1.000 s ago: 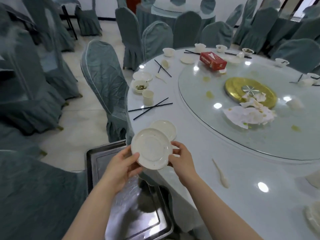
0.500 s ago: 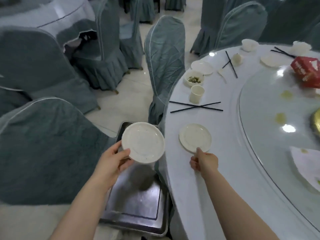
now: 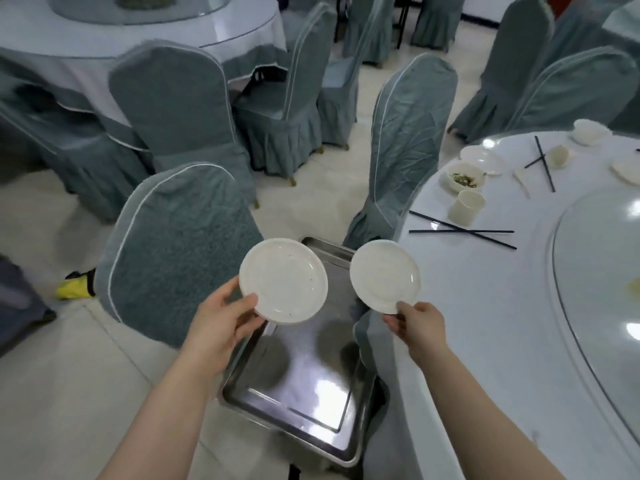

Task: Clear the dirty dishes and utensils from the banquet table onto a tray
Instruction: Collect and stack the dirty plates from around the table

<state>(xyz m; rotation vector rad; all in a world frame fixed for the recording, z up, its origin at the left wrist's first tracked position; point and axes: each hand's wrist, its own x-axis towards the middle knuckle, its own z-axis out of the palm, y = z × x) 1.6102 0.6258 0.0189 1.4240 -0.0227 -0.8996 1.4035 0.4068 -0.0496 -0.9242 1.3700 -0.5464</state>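
Observation:
My left hand (image 3: pixel 221 323) grips a small white plate (image 3: pixel 284 280) by its near rim, above the steel tray (image 3: pixel 304 386). My right hand (image 3: pixel 417 325) pinches a second white plate (image 3: pixel 384 276) at its lower edge, held in the air at the table's edge beside the tray. The tray sits low, left of the round banquet table (image 3: pixel 485 323), and holds nothing. On the table further back lie crossed black chopsticks (image 3: pixel 460 232), a white cup (image 3: pixel 467 206), a bowl with food scraps (image 3: pixel 464 176), another plate (image 3: pixel 483 159) and a spoon (image 3: pixel 523 180).
Grey-covered chairs (image 3: pixel 173 244) stand left of the tray and behind it (image 3: pixel 405 143). The glass turntable (image 3: pixel 602 282) covers the table's right side. More chopsticks (image 3: pixel 543 164), a bowl (image 3: pixel 588 131) and a tipped cup (image 3: pixel 559 155) lie at the far rim. Another table (image 3: pixel 104 32) stands at top left.
My right hand has lifted the second plate off the table and brought it toward the tray. My left hand still holds the first plate, now over the tray. The view swung left.

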